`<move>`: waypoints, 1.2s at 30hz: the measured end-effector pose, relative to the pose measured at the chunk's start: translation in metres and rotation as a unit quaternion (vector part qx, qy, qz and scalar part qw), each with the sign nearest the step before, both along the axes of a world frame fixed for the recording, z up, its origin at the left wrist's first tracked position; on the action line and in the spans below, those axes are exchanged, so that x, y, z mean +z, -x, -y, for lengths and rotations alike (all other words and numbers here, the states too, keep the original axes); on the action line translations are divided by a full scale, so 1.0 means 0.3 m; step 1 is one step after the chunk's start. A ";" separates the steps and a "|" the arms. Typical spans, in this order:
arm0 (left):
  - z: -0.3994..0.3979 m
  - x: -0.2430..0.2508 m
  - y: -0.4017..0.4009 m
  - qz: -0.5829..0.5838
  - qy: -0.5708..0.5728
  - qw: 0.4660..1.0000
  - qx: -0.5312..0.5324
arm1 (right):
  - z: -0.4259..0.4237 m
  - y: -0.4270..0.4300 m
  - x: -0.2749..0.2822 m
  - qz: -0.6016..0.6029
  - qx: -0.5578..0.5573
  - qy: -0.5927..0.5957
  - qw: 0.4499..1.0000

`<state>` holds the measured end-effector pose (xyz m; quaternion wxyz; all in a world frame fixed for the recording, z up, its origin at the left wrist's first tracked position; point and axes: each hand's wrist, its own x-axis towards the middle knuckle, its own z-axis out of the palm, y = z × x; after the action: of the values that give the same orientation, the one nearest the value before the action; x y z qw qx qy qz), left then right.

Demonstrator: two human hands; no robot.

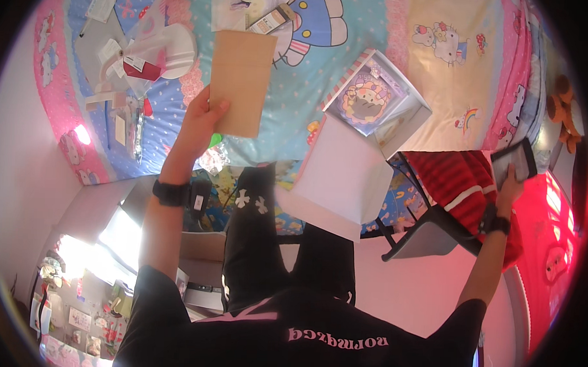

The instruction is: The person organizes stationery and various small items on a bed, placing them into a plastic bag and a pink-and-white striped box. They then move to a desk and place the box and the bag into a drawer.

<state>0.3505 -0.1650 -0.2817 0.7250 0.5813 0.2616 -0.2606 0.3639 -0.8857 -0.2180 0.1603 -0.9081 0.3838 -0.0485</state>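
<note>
My left hand (203, 111) grips a brown kraft-coloured rectangular pad or card (241, 84) by its lower left edge, thumb on its face. My right hand (511, 187), out at the far right, is on a flat dark-edged object (515, 162) with a paler middle; blur hides what it is. Between the hands, an open white cardboard box (409, 123) lies tilted on the bed, its lid flap (345, 168) folded out towards me. Inside the box is a clear-wrapped packet (365, 99) with a round cartoon picture.
The bed's cartoon-print sheet (358, 20) spreads before me. Beyond the brown pad lies a small box (272, 20). Plastic packets (130, 129) and a white moulded piece (175, 50) lie on the left. A dark chair (430, 232) and red cloth (461, 184) stand near my right arm.
</note>
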 end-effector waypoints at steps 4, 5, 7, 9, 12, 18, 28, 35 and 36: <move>0.045 0.069 0.097 -0.019 0.026 0.999 0.029 | 0.168 0.219 0.167 -0.060 -0.031 0.039 0.997; 0.049 0.101 0.123 -0.019 0.024 0.999 0.015 | 0.088 0.258 0.200 -0.027 -0.020 -0.002 0.999; 0.099 0.193 0.151 -0.019 -0.032 0.999 -0.017 | -0.058 0.324 0.271 0.025 -0.022 -0.148 0.988; 0.181 0.312 0.167 -0.003 -0.043 0.999 -0.024 | -0.267 0.390 0.359 -0.082 0.004 -0.223 0.971; 0.337 0.462 0.168 0.008 -0.028 1.000 -0.002 | -0.573 0.540 0.446 -0.087 0.137 -0.352 0.922; 0.480 0.571 0.201 0.079 0.032 0.976 -0.200 | -1.199 0.213 0.383 -0.019 0.267 -0.478 0.837; 0.481 0.511 0.242 -0.045 0.306 0.951 0.019 | -1.272 0.155 0.321 -0.067 0.136 -0.621 0.769; 0.499 0.486 0.241 -0.026 0.074 0.994 0.071 | -1.401 0.163 0.302 -0.016 0.142 -0.679 0.720; 0.494 0.474 0.252 -0.038 0.085 0.993 0.071 | -1.393 0.166 0.294 -0.016 0.142 -0.676 0.723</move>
<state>0.2750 -0.3131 -0.1396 0.7778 0.4877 0.3061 -0.2518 0.3141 -0.4678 -0.1297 0.7308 -0.6032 0.1837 0.2614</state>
